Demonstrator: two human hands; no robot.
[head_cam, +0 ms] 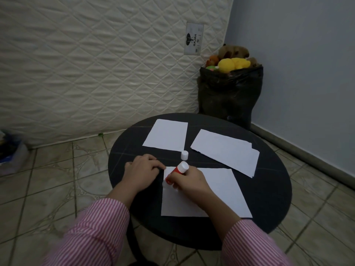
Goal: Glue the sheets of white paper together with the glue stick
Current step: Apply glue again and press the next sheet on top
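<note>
A round black table (269, 198) carries white paper. The nearest sheet (217, 191) lies in front of me. My right hand (190, 181) grips a red glue stick (175, 173), tilted, with its lower end pressed on the sheet's upper left corner. My left hand (142, 169) rests on the table with its fingertips touching that corner's edge. The stick's white cap (184, 155) stands upright just beyond my hands. One single sheet (166, 135) lies at the far middle. A small stack of sheets (226, 150) lies at the far right.
A quilted mattress (96, 64) leans upright behind the table. A black bag (228, 96) filled with plush toys stands in the corner against the blue-grey wall. Tiled floor surrounds the table, with a bag of items (9, 150) at the far left.
</note>
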